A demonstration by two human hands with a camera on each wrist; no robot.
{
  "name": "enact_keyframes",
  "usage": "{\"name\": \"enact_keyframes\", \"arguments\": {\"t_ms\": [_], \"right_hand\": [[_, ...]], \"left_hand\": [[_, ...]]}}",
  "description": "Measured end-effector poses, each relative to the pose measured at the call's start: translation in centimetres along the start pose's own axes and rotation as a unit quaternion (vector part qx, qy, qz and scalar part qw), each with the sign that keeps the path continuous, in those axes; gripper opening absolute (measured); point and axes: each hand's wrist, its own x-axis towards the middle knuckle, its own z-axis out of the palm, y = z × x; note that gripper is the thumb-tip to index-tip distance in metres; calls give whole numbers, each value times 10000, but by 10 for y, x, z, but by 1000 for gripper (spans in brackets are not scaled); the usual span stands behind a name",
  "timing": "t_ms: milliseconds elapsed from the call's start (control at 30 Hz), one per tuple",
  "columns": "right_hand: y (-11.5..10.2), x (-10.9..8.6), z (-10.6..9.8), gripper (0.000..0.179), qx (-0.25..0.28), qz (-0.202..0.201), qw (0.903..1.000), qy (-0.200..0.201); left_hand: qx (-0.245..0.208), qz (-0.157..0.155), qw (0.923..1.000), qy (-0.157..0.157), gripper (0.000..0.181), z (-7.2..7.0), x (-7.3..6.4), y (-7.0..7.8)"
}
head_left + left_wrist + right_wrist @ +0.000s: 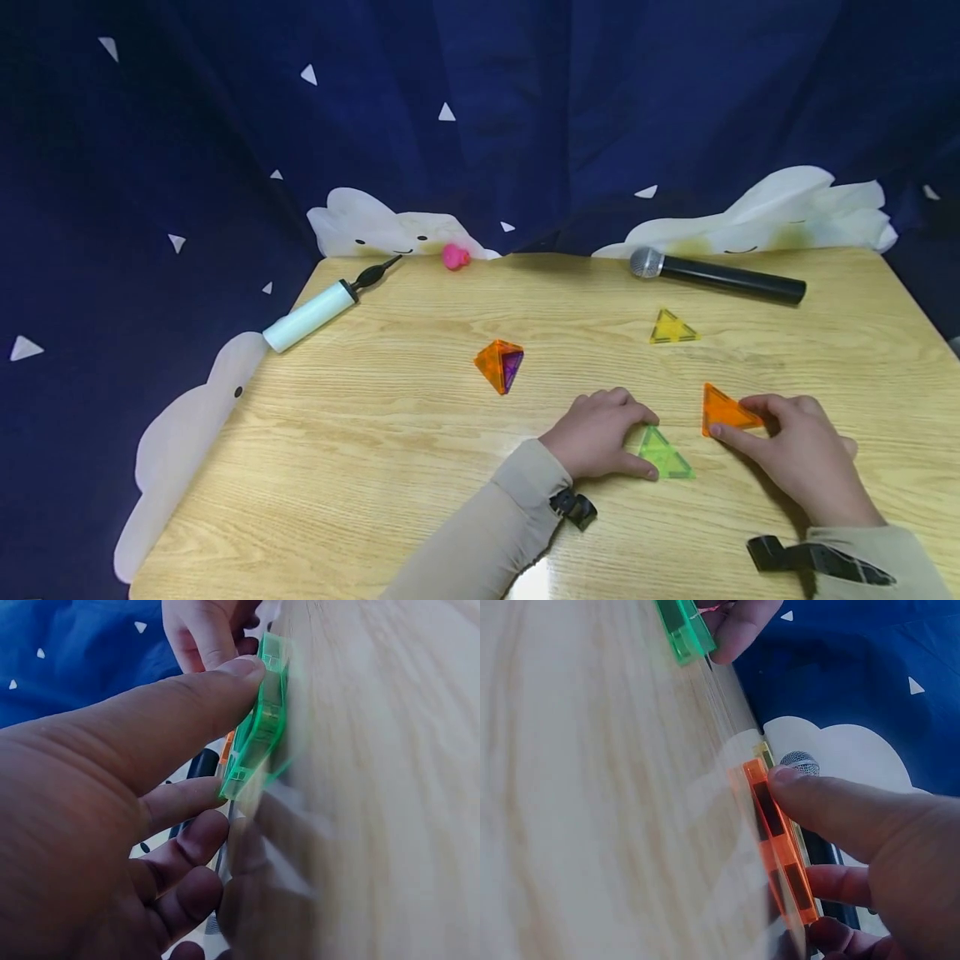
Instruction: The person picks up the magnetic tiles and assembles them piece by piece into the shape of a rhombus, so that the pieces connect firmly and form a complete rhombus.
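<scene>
My left hand pinches a translucent green triangular magnetic tile between thumb and index finger. In the left wrist view the green tile is seen edge-on, close over the tabletop. To the right, my right hand holds an orange triangular magnetic tile by its edges, thumb on one side and fingers on the other. The right wrist view shows dark magnets inside the orange tile's edge. A yellow triangular tile lies flat beyond both hands. Left of them stands a small orange and purple tile shape.
A black microphone lies at the table's back right. At the back left are a pale blue hand pump and a small pink object. Dark blue cloth and white cloud cutouts border the wooden table.
</scene>
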Motion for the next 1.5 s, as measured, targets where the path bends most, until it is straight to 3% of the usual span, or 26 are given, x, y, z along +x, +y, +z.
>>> {"name": "enact_keyframes", "arguments": {"t_ms": [533,1000,1267,1500], "right_hand": [[0,0,-4,83,23,79,10000,-35],[3,-2,-2,77,61,-143,9998,81],[3,-1,-11,97,-317,267,9991,-128],[9,1,-11,96,-309,300,9989,-204]], "left_hand": [[17,-147,9999,32,63,1,7,7],[16,-253,9997,41,63,1,15,12],[67,-287,9994,175,63,5,20,13],[63,-352,9992,196,62,5,23,15]]}}
